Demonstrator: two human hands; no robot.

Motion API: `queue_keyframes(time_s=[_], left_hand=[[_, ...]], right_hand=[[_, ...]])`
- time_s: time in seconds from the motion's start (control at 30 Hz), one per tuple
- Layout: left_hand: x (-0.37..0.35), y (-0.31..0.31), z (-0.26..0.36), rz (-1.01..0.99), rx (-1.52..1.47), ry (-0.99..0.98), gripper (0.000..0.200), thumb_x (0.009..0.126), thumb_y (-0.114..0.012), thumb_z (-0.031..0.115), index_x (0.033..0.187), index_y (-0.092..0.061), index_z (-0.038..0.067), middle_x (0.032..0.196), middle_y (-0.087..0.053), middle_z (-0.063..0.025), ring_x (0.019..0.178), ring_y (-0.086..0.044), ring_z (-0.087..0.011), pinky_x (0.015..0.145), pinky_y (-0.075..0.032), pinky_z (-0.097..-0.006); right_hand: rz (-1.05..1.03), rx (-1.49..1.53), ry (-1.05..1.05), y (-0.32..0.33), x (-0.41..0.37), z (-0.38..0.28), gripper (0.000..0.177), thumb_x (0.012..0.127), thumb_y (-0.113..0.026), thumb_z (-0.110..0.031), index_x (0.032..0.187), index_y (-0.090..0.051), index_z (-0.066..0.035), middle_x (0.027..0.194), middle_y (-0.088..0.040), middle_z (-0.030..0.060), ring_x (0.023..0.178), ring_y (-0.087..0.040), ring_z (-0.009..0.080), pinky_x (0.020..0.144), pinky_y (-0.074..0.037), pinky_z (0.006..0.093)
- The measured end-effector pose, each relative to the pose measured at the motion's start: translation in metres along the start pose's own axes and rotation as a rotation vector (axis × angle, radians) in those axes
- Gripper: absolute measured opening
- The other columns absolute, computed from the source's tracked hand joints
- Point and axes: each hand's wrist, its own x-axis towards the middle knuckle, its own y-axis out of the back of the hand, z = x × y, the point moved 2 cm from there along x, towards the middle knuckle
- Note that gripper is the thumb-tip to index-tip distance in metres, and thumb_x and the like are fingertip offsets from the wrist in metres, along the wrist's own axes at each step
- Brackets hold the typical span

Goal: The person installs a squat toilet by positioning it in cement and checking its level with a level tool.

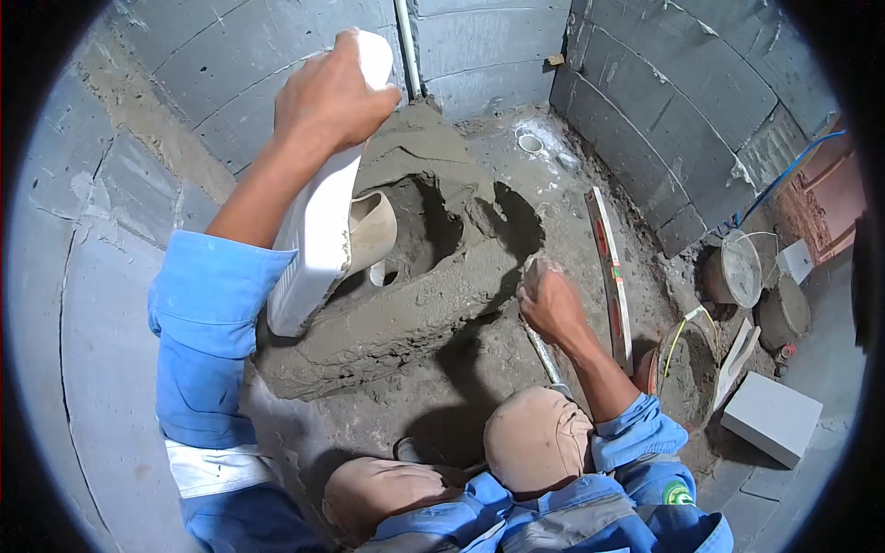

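Observation:
My left hand [332, 97] grips the upper edge of a white ceramic squat toilet pan [318, 221]. The pan stands tilted on its side, its beige curved outlet [372, 230] facing right over a hollow in a mound of wet mortar [406, 318]. Inside the hollow, a pipe opening [378, 273] shows partly behind the pan. At the mound's right edge is my right hand [553, 300], its fingers curled and smeared with mortar. What it holds, if anything, is hidden. A thin metal rod [541, 355] lies just below that hand, partly covered by my knee.
A red-and-white spirit level [607, 267] lies on the floor at right. Beyond it are mortar buckets [735, 267], another bucket with a yellow handle [682, 373] and a pale block [772, 417]. A round drain opening [530, 144] and a vertical pipe [407, 46] are near the back block walls.

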Motion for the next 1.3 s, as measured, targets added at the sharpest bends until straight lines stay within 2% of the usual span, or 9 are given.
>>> queue_keyframes(time_s=[0.1, 0.3, 0.47, 0.73, 0.93, 1.0, 1.07, 1.2, 1.3], left_hand=[[0.000, 0.000, 0.000, 0.013, -0.021, -0.014, 0.081, 0.076, -0.069, 0.038, 0.146, -0.043, 0.006, 0.113, -0.069, -0.0269, 0.105, -0.067, -0.0442, 0.091, -0.052, -0.0507], [-0.001, 0.003, 0.004, -0.026, 0.019, -0.020, 0.067, 0.077, -0.070, 0.032, 0.131, -0.051, -0.003, 0.111, -0.070, -0.0249, 0.106, -0.068, -0.0409, 0.091, -0.055, -0.0499], [0.000, -0.004, 0.005, 0.002, 0.024, -0.036, 0.079, 0.076, -0.069, 0.037, 0.145, -0.044, 0.006, 0.108, -0.070, -0.0279, 0.100, -0.068, -0.0447, 0.088, -0.054, -0.0515], [0.001, -0.005, 0.005, -0.009, 0.013, -0.028, 0.083, 0.077, -0.069, 0.039, 0.148, -0.041, 0.006, 0.114, -0.068, -0.0281, 0.105, -0.066, -0.0447, 0.091, -0.052, -0.0505], [0.001, -0.009, 0.005, -0.005, 0.011, -0.032, 0.084, 0.077, -0.070, 0.040, 0.148, -0.042, 0.006, 0.116, -0.068, -0.0271, 0.106, -0.066, -0.0447, 0.092, -0.052, -0.0498], [0.001, -0.005, 0.005, -0.006, 0.017, -0.016, 0.083, 0.077, -0.070, 0.041, 0.148, -0.042, 0.007, 0.116, -0.068, -0.0266, 0.106, -0.066, -0.0447, 0.092, -0.052, -0.0499], [-0.001, 0.000, 0.008, -0.028, 0.033, -0.006, 0.076, 0.077, -0.069, 0.035, 0.142, -0.046, 0.003, 0.117, -0.068, -0.0252, 0.109, -0.066, -0.0414, 0.093, -0.052, -0.0497], [0.001, -0.004, 0.002, 0.029, 0.026, -0.023, 0.078, 0.078, -0.069, 0.038, 0.144, -0.045, 0.006, 0.120, -0.067, -0.0253, 0.112, -0.064, -0.0422, 0.095, -0.051, -0.0492], [0.015, -0.024, -0.019, 0.074, -0.098, -0.165, 0.077, 0.079, -0.072, 0.036, 0.145, -0.046, 0.009, 0.126, -0.065, -0.0243, 0.116, -0.063, -0.0399, 0.098, -0.049, -0.0460]], right_hand=[[0.049, -0.015, 0.058, -0.002, 0.005, 0.018, 0.035, 0.086, -0.068, -0.025, 0.107, -0.060, 0.002, 0.098, -0.068, 0.0282, 0.086, -0.068, 0.0457, 0.079, -0.054, 0.0511], [-0.171, 0.979, -0.195, 0.029, 0.038, 0.044, 0.024, 0.101, -0.052, -0.027, 0.100, -0.061, -0.006, 0.079, -0.060, 0.0042, 0.065, -0.059, 0.0158, 0.054, -0.048, 0.0335], [-0.528, 1.201, -0.276, -0.002, 0.054, 0.048, 0.032, 0.103, -0.055, -0.035, 0.103, -0.062, -0.004, 0.077, -0.061, 0.0050, 0.057, -0.057, 0.0151, 0.049, -0.048, 0.0307], [-0.706, 0.718, -0.136, 0.028, -0.024, 0.042, 0.032, 0.101, -0.058, -0.035, 0.100, -0.064, -0.004, 0.078, -0.063, 0.0059, 0.064, -0.060, 0.0168, 0.057, -0.049, 0.0348], [-0.478, 0.557, 0.018, 0.025, 0.009, 0.082, 0.031, 0.099, -0.058, -0.032, 0.109, -0.066, -0.004, 0.086, -0.065, 0.0068, 0.077, -0.063, 0.0181, 0.061, -0.051, 0.0353], [-0.364, 0.810, -0.252, 0.041, 0.006, 0.088, 0.030, 0.099, -0.058, -0.033, 0.106, -0.065, -0.004, 0.089, -0.065, 0.0070, 0.079, -0.062, 0.0179, 0.062, -0.051, 0.0351], [-0.219, 0.937, -0.233, 0.059, -0.020, 0.103, 0.029, 0.100, -0.058, -0.032, 0.103, -0.064, -0.004, 0.087, -0.063, 0.0052, 0.078, -0.061, 0.0172, 0.060, -0.051, 0.0341], [0.058, 0.552, -0.114, 0.080, -0.104, 0.180, 0.028, 0.096, -0.063, -0.030, 0.102, -0.061, -0.002, 0.088, -0.061, 0.0040, 0.078, -0.056, 0.0169, 0.070, -0.047, 0.0330], [0.170, 0.488, -0.276, 0.096, -0.192, 0.240, 0.028, 0.091, -0.065, -0.026, 0.103, -0.060, -0.001, 0.088, -0.061, 0.0110, 0.082, -0.054, 0.0188, 0.077, -0.045, 0.0354]])
